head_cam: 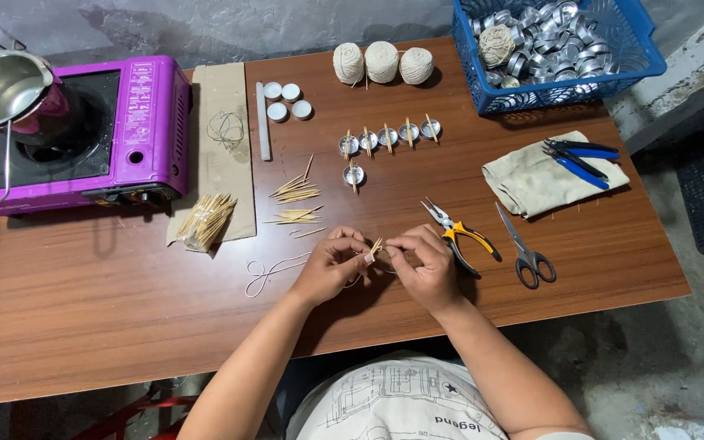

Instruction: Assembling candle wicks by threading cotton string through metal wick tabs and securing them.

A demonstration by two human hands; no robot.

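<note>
Thin wooden sticks (375,245) pinched with pale string (270,269) between fingertips of left hand (332,265) and right hand (424,267), both closed on them, above tabletop's near edge. Light, brittle, likely snap-prone: grip mid-length. Yellow-handled pliers (459,235) and grey scissors (525,248) just right.
</note>
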